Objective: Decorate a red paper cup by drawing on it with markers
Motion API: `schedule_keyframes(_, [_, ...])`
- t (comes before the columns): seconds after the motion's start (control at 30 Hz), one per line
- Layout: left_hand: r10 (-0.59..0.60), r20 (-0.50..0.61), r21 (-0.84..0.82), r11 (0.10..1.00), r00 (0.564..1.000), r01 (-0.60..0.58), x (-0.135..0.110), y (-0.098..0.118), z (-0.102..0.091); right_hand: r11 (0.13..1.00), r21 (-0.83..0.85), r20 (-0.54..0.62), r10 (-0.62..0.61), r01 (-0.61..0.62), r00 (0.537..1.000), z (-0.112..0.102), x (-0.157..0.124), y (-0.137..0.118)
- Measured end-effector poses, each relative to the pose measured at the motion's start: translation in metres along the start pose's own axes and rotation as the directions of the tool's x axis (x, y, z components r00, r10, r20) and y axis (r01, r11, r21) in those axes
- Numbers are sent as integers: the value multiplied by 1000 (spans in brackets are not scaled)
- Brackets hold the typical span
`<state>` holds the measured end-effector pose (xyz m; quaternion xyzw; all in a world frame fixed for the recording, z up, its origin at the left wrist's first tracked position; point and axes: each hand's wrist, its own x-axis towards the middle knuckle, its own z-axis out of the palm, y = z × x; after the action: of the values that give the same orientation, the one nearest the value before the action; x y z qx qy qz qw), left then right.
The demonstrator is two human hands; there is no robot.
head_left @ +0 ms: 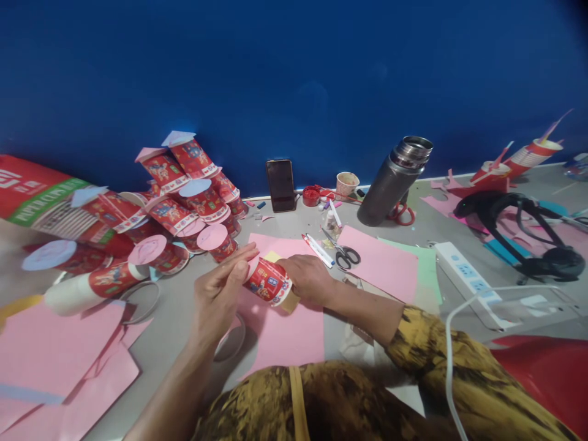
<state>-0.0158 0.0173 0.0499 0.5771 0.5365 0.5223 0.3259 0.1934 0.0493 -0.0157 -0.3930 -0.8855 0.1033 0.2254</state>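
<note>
A red patterned paper cup lies tilted on its side between my two hands, above a pink sheet. My left hand holds the cup's left end, thumb on the near side and fingers along the far side. Pink paper shows at that end. On the cup's far right side is my right hand, curled against it with its fingertips hidden. A tan piece shows at the cup's right end. Past my right hand lie black-handled scissors and several markers.
Stacked red paper cups with paper tops stand at left, near clear tape rolls and pink sheets. A phone leans at the back wall. Rightward are a dark flask, a power strip and a black headset.
</note>
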Motion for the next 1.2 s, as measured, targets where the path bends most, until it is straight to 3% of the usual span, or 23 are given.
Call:
schedule_keyframes(0.17, [22,-11,47,999,1000,-22,-1,-1,2,1000,-30,4,-6,7,1000,-1,0,0])
schedule_keyframes(0.8, [36,-42,-56,998,998,-38,-3,-9,8,1000,21,-52,-14,15,999,6,-2,3])
schedule_keyframes(1.1, [147,-52,90,986,988,-142,3,-21,7,984,180,92,-29,12,995,5,4,6])
schedule_keyframes(1.2, [218,-9,154,965,976,-215,4,-31,7,987,161,152,-24,-1,988,4,5,8])
